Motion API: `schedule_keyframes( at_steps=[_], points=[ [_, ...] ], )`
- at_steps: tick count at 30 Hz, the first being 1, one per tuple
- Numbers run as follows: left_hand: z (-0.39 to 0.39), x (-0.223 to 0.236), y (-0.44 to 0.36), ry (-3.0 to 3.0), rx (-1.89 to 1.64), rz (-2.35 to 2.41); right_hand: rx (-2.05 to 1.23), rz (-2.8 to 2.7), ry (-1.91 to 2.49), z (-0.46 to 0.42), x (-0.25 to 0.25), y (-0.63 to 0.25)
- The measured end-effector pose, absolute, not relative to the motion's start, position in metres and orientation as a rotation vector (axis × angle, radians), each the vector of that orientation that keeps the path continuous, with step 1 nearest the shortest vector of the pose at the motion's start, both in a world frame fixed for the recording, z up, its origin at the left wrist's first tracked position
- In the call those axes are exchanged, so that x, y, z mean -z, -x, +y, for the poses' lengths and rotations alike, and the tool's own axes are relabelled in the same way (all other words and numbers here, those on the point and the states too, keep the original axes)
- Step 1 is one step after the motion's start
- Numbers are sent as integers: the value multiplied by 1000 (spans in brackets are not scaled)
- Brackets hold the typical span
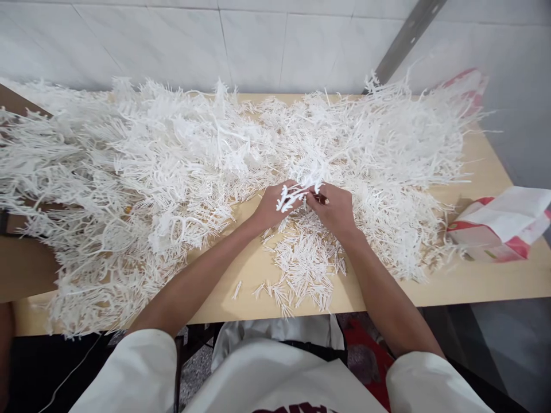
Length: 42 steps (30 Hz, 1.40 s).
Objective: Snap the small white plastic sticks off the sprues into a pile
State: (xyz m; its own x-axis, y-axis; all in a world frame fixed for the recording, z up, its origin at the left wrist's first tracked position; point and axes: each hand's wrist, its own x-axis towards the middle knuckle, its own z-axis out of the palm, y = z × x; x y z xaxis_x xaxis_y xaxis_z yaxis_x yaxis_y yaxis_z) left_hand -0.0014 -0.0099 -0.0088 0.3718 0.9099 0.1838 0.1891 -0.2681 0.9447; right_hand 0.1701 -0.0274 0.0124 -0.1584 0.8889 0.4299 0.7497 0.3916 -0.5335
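A white branching plastic sprig (310,170) is held up between my two hands over the middle of the table. My left hand (275,205) is closed around its lower stems, some of which stick out past the fingers. My right hand (332,207) pinches close beside it, with a small dark reddish thing partly showing at its fingers; its kind I cannot make out. Below the hands lies a heap of short white cut-looking pieces (305,267). A few loose bits (236,289) are on the wood nearby.
Large piles of white branching sprigs cover the table's left (172,155) and right (396,149). A white and red paper bag (501,223) stands at the right. Cardboard (28,269) is at the left edge, and a tiled wall (181,43) rises behind the wooden table (482,284).
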Motion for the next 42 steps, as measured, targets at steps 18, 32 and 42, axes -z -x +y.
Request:
schedule_keyframes(
  at_steps=[18,32,42],
  points=[
    [-6,0,2,-1668,-891,866,-437,-1698,1426,-34,-5,-163],
    [-5,7,2,-1434,-962,814,-960,-1342,1205,-13,-1,-176],
    [-6,7,2,-1394,-960,893,-1110,-1456,1262,-22,-10,-167]
  ],
)
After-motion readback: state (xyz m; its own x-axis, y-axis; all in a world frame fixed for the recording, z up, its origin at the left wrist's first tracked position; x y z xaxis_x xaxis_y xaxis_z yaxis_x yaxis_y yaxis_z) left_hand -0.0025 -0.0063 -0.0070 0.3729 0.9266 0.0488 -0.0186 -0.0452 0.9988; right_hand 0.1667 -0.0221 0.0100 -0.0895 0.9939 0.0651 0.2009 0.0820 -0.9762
